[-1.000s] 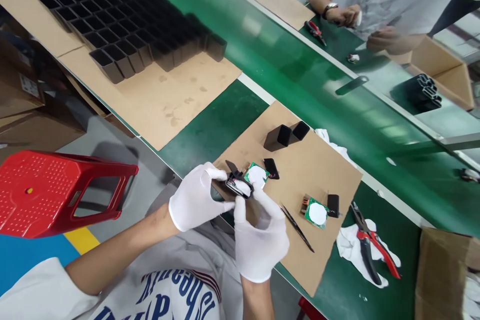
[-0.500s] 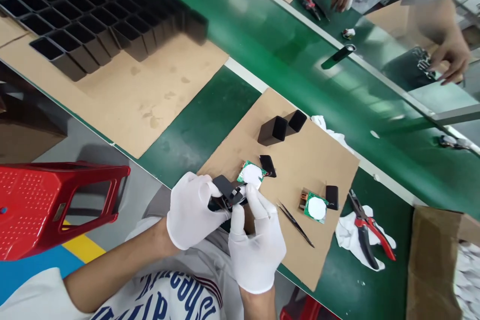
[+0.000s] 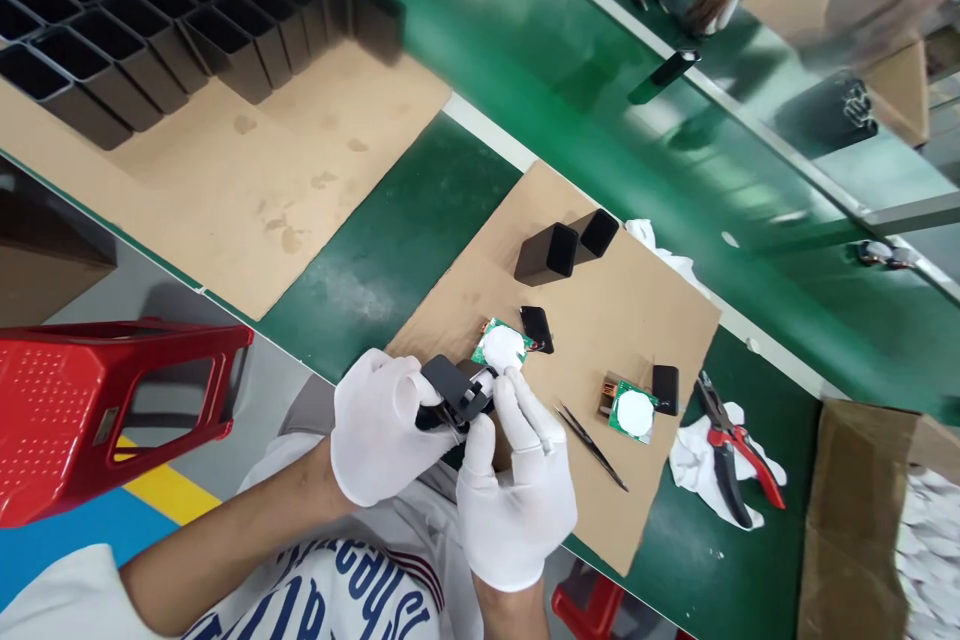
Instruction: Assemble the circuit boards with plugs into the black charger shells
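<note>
Head view: both gloved hands, left hand (image 3: pixel 379 440) and right hand (image 3: pixel 517 500), pinch one black part (image 3: pixel 452 388) in their fingers; two circuit boards (image 3: pixel 504 347) lie untouched on the counter (image 3: pixel 390 250)

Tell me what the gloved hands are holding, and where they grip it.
Both hold one small black part: left hand wraps its near end, right hand pinches its far end by the fingertips.

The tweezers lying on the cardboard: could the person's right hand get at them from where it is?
Probably yes. The tweezers lie bare on the cardboard sheet, just beside the right hand, with nothing over or between them. But that hand and the left hand both grip a small black part, which it would have to release.
</note>
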Demonstrator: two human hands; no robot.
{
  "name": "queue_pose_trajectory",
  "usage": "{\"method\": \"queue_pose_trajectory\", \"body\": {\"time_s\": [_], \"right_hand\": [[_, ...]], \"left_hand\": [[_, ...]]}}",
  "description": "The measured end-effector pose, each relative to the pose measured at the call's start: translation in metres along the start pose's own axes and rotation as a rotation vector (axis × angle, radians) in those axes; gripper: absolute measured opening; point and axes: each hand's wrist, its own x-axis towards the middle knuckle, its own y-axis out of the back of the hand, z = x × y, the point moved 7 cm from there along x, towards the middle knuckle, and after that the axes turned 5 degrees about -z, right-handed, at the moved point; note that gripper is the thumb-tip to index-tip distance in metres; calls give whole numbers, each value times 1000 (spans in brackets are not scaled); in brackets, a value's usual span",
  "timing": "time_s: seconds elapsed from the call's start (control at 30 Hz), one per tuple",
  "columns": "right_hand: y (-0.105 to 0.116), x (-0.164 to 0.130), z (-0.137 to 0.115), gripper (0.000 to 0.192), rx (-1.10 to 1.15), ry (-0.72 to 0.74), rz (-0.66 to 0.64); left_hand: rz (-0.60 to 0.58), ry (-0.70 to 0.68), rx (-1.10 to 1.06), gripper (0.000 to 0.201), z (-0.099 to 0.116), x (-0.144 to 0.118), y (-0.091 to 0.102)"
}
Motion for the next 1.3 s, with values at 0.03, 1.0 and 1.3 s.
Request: {"method": "queue_pose_trajectory", "body": {"time_s": [0.03, 1.0, 1.3], "right_hand": [[0, 1, -1, 40, -9, 3, -10], [4, 14, 9, 45, 177, 168, -151], [-5, 16, 4, 23, -56, 347, -237]], "left_hand": [[9, -7, 5, 34, 0, 0, 0], [-212, -136, -118, 24, 0, 18, 6], [-569, -178, -525, 41, -17, 39, 4]]}}
